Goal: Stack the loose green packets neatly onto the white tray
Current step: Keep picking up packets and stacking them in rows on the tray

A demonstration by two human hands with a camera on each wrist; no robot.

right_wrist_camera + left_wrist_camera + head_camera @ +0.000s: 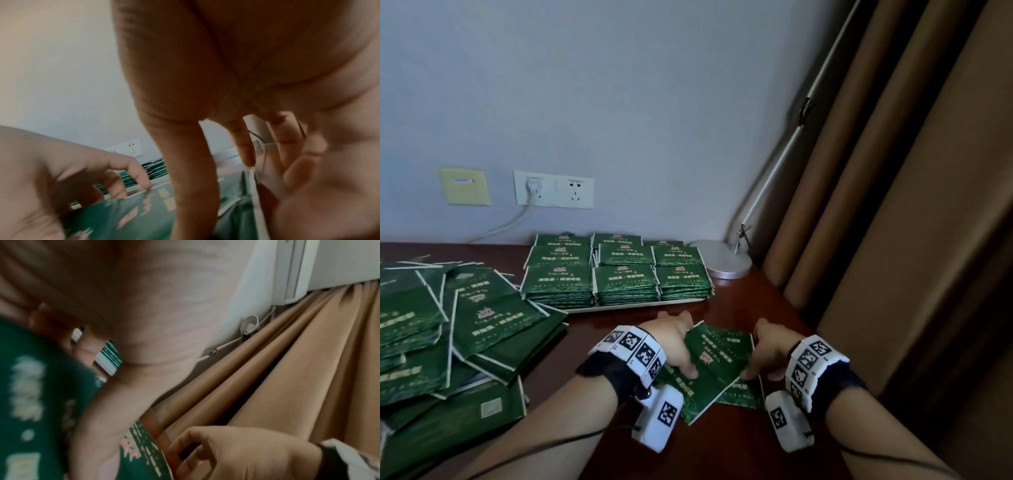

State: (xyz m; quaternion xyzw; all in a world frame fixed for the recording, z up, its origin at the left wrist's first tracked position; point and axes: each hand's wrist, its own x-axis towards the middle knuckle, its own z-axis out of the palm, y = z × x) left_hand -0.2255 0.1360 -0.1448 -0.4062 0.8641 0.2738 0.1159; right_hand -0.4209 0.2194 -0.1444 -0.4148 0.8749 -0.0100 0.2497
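A small bundle of green packets (717,363) lies tilted just above the dark wooden table, held between both hands. My left hand (683,344) grips its left side, thumb on top and fingers curled over the far edge. My right hand (758,351) pinches the right edge, thumb pressing the printed face. The right wrist view shows the thumb (191,162) on the packets (133,216) and the left hand (61,162) opposite. The white tray (637,306) sits just beyond the hands, filled with neat rows of stacked packets (625,279). A loose pile of packets (448,325) sprawls at the left.
A round silver lamp base (722,260) stands right of the tray, its arm rising along the wall. Brown curtains (893,240) hang close on the right. Wall sockets (553,188) with a plugged cable are behind the table. Bare tabletop (739,445) shows near the front edge.
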